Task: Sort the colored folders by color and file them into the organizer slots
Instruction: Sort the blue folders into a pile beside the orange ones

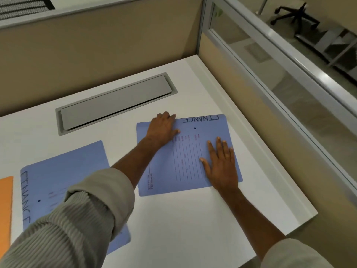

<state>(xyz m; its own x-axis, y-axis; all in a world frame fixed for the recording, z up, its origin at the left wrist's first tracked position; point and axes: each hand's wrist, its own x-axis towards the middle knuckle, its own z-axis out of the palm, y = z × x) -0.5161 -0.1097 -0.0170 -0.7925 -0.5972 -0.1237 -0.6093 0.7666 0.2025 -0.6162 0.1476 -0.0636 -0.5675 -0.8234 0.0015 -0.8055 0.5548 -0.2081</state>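
A blue folder [185, 151] marked FINANCE lies flat on the white desk [173, 219], near its right side. My left hand [163, 128] rests palm down on the folder's far left corner, fingers spread over its top edge. Pressed flat on the folder's right half is my right hand [220, 163]. A second blue folder [63, 175], also marked FINANCE, lies at the left, partly under my left sleeve. An orange folder [5, 209] shows at the left frame edge. No organizer is in view.
A grey cable hatch [116, 103] is set into the desk behind the folders. Beige partition walls [96, 45] close the back and right. The desk's right edge [270, 171] runs beside a glass panel, beyond which an office chair base [295, 14] stands.
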